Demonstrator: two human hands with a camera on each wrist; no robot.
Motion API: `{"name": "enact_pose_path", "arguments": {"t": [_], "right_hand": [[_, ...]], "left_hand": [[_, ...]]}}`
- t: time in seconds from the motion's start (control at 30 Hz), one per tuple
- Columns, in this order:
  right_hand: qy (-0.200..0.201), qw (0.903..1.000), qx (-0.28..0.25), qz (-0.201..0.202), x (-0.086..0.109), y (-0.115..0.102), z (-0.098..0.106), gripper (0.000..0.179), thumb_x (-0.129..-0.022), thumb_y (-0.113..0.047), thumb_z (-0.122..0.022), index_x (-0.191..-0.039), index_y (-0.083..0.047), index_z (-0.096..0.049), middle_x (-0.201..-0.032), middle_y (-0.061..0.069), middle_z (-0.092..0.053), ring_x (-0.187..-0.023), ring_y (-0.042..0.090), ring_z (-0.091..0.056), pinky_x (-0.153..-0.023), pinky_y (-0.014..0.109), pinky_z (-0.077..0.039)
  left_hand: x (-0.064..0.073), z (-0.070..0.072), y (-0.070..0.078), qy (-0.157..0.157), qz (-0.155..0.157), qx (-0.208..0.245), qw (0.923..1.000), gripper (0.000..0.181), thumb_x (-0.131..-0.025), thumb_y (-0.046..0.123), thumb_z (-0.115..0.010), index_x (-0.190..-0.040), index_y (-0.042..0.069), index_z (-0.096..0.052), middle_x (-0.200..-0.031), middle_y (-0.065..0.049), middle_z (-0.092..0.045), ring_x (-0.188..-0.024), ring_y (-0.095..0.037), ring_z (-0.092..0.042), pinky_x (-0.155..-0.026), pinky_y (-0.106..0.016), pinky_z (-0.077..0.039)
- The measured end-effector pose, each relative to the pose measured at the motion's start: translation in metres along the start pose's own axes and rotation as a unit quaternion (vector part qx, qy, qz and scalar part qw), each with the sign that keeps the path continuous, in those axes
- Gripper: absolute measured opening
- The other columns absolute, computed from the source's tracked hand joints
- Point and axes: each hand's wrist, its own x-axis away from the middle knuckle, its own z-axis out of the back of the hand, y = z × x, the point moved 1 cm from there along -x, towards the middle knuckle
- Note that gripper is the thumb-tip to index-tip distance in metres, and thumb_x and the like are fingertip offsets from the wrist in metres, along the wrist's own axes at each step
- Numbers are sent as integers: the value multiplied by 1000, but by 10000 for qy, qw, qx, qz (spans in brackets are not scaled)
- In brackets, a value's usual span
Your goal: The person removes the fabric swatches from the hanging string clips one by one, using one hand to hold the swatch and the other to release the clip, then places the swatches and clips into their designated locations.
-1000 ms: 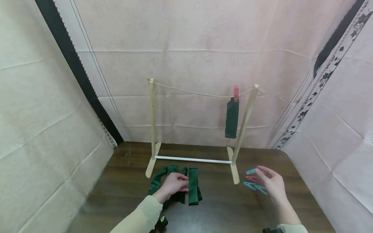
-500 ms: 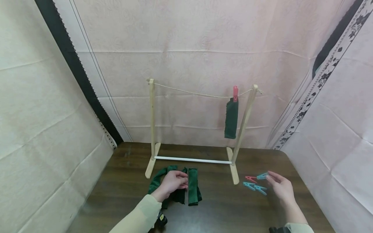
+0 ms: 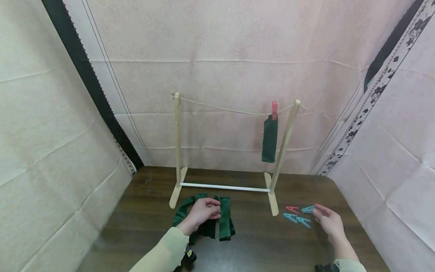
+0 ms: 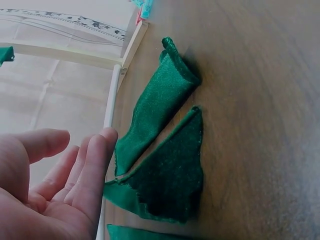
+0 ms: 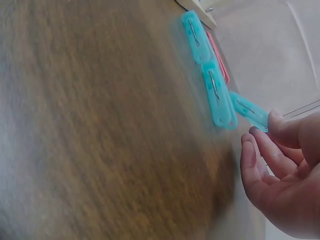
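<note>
My left hand (image 3: pixel 202 214) hovers among several green velvety cloth strips at the middle of the table, its fingers loosely bent around nothing. One folded strip (image 3: pixel 225 221) lies just right of its fingertips, and a darker strip (image 4: pixel 165 175) is beside it in the left wrist view. Toward the right side, my right hand (image 3: pixel 329 223) pinches the end of a light-blue clothespin (image 3: pixel 307 209) between thumb and finger. Close by lie a red clothespin (image 3: pixel 292 209) and two more blue ones, a left clothespin (image 3: pixel 290 217) and a right clothespin (image 3: pixel 304 222).
Behind the hands stands a wooden drying rack (image 3: pixel 178 139) with a string (image 3: pixel 224 109) across its top and a white bar (image 3: pixel 224 186) low down. Near its right post a pink clothespin (image 3: pixel 274 108) holds a hanging green cloth (image 3: pixel 270 139). Pale curtains surround the table.
My right hand has shifted right and toward me, bringing the pinched blue clothespin from the upper left of the group to the right of the red one. The left hand stays nearly still.
</note>
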Motion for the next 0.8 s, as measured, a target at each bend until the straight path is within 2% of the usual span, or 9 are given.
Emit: {"name": "enact_pose_path", "arguments": {"t": [0.23,0.33,0.57,0.63,0.8], "right_hand": [[-163,9997,190,-31,-1,6,4,57,-113,-23,-57,-157,9,-42,-152,34,-51,-133,43,-61,-101,42,-56],[-173,9997,177,7,-2,6,4,57,-113,-23,-58,-155,12,-42,-149,35,-54,-131,44,-62,-100,43,-57],[-144,9998,147,9,-3,6,2,55,-112,-19,-59,-153,13,-45,-150,34,-53,-128,40,-66,-91,31,-60],[-143,9998,157,32,-3,7,2,55,-112,-19,-59,-153,14,-45,-151,34,-52,-128,41,-65,-94,35,-59],[-98,9996,247,-1,-2,6,1,55,-111,-21,-59,-153,12,-45,-153,33,-51,-130,44,-63,-107,54,-50]], "left_hand": [[0,2,2,33,10,53,10000,36,-104,12,-71,-131,-10,-64,-114,-26,-74,-93,-31,-77,-85,-45,-64],[0,3,2,45,43,62,10000,36,-104,13,-70,-131,-9,-65,-116,-26,-74,-94,-31,-77,-85,-44,-64],[-1,2,0,74,-10,45,10000,34,-105,13,-69,-131,-10,-64,-115,-26,-74,-95,-32,-77,-85,-44,-64],[-2,1,-1,77,-27,52,10000,34,-105,12,-69,-131,-9,-65,-114,-26,-74,-95,-33,-77,-86,-44,-64],[-1,1,-1,78,-14,65,9999,34,-105,13,-69,-131,-10,-65,-113,-25,-74,-95,-32,-77,-86,-44,-63]]}}
